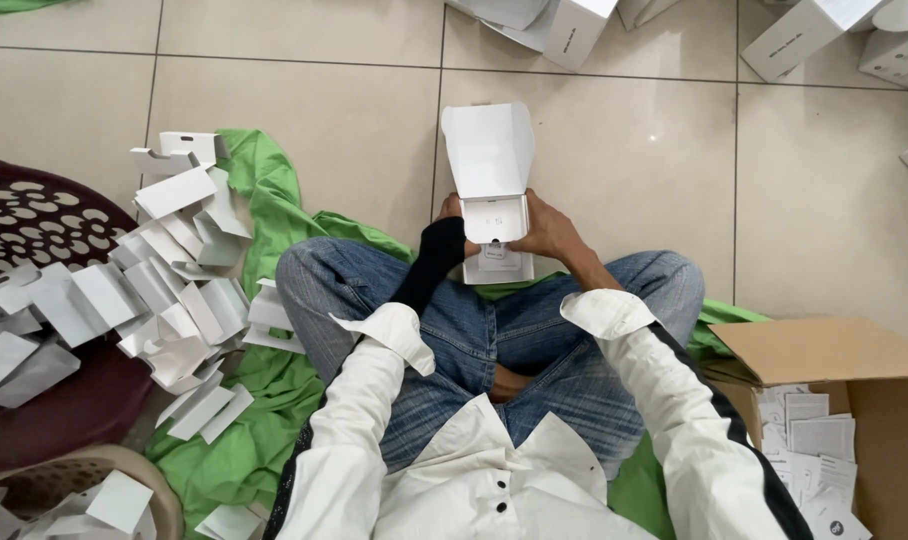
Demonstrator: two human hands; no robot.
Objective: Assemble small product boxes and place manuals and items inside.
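Note:
I sit cross-legged on a tiled floor in blue jeans and a white shirt. Both hands hold a small white cardboard box [494, 215] in front of my knees, its lid flap [487, 150] standing open away from me. My left hand [450, 212] grips the box's left side; a black under-sleeve covers the wrist. My right hand [548, 228] wraps the right side. A white card insert sits in the box mouth, and another white piece [498, 266] lies just beneath.
A heap of folded white card inserts [164, 290] lies left on a green cloth [274, 200] and a dark perforated basket [24, 215]. An open brown carton [824, 350] of white leaflets is right. White boxes [574, 30] lie beyond. A beige basket [74, 470] sits lower left.

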